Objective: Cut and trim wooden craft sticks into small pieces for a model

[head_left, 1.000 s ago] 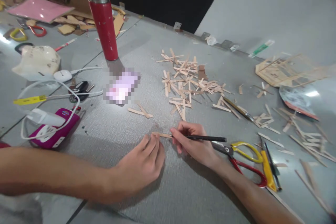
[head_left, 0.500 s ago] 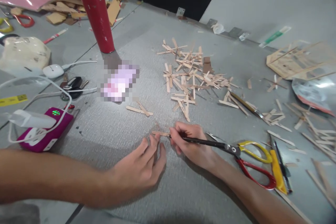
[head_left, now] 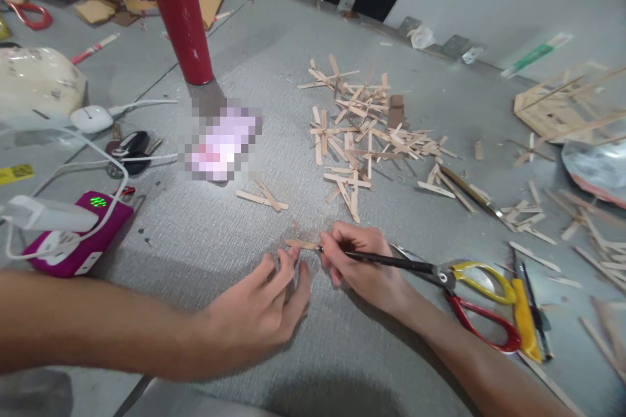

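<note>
A short wooden craft stick (head_left: 302,244) lies flat on the grey table. My left hand (head_left: 267,300) presses the stick's left part with its fingertips, the fingers bent. Pinched like a pen in my right hand (head_left: 359,264) is a slim black pen-shaped tool (head_left: 386,261), its small tip at the stick's right end. I cannot tell whether that tip is a blade or a pen point. Scissors (head_left: 484,283) with one yellow and one red handle rest beside my right wrist, their blades partly hidden behind the tool and hand.
Ahead lies a heap of craft sticks (head_left: 362,130), and two more sticks (head_left: 261,201) sit nearer. A phone (head_left: 225,143), red bottle (head_left: 183,19) and purple power block (head_left: 81,234) with white cables are on the left. To the right are a brush-like tool (head_left: 472,192) and a wooden frame (head_left: 562,104).
My view has shifted slightly, so the far objects sit higher and some farther to the side. Both hands keep nearly the same pose, with the tool tip still at the stick.
</note>
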Motion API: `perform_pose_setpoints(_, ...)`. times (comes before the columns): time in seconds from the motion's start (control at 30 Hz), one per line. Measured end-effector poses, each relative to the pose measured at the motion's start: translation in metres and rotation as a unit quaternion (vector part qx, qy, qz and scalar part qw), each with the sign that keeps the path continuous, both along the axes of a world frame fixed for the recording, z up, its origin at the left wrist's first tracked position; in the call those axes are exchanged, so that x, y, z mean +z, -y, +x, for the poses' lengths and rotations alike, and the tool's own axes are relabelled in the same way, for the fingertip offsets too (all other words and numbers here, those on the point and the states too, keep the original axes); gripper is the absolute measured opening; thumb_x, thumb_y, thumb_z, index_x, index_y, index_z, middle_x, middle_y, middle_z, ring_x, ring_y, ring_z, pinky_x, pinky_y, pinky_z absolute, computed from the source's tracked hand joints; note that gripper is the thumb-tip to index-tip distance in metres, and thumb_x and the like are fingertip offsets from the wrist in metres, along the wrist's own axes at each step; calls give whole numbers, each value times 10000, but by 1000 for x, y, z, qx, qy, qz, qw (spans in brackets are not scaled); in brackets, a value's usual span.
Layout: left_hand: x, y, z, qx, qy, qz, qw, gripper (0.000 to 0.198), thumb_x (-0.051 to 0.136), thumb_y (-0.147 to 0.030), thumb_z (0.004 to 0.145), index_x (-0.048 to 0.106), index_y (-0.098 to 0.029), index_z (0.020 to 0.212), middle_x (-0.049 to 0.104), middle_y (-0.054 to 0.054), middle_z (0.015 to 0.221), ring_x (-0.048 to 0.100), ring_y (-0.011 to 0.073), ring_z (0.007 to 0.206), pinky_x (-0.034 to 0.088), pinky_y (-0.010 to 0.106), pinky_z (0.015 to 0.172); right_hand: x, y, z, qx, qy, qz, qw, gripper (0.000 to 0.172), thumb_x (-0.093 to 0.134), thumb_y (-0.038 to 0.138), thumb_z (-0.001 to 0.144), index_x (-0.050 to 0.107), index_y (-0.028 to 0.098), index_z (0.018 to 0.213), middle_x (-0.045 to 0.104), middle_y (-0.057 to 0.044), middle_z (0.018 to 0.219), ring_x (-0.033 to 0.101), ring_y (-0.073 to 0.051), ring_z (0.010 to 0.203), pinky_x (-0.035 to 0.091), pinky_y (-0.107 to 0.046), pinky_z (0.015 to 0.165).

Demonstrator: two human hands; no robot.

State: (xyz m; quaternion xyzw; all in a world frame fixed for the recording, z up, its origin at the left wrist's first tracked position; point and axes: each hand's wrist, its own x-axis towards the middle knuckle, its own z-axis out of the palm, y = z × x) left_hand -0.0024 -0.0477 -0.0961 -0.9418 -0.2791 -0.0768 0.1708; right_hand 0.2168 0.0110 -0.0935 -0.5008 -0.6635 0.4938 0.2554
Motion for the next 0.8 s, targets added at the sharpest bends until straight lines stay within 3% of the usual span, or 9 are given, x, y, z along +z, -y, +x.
perform_pose_setpoints(0.63, -2, 1, -1, 0, 5, -4, 1000, 486, 603, -318, 985, 573, 41, 1311, 731, 267, 1195, 651, 343, 1126, 464, 445, 934, 2, -2, -3, 10, 13, 29, 999, 449, 567, 332, 996, 532, 210, 565, 554, 34, 427, 512, -74, 376, 393, -209, 421)
perform_pose_setpoints(0.7, -1, 1, -1, -2, 10, -4, 1000, 481, 616, -318, 975, 578, 31, 1305, 737, 258, 1187, 652, 343, 1128, 469, 444, 932, 8, -3, -2, -26, -28, -10, 999, 454, 578, 390, 985, 531, 214, 569, 561, 27, 422, 497, -80, 333, 355, -204, 356)
perform_pose_setpoints(0.8, -1, 0, -1, -3, 14, -5, 1000, 508, 642, -318, 958, 567, 35, 1315, 725, 267, 1217, 647, 344, 1149, 472, 443, 938, 25, -6, 4, -134, -101, -32, 985, 451, 615, 465, 959, 530, 219, 591, 605, 18, 458, 470, -82, 267, 275, -198, 267)
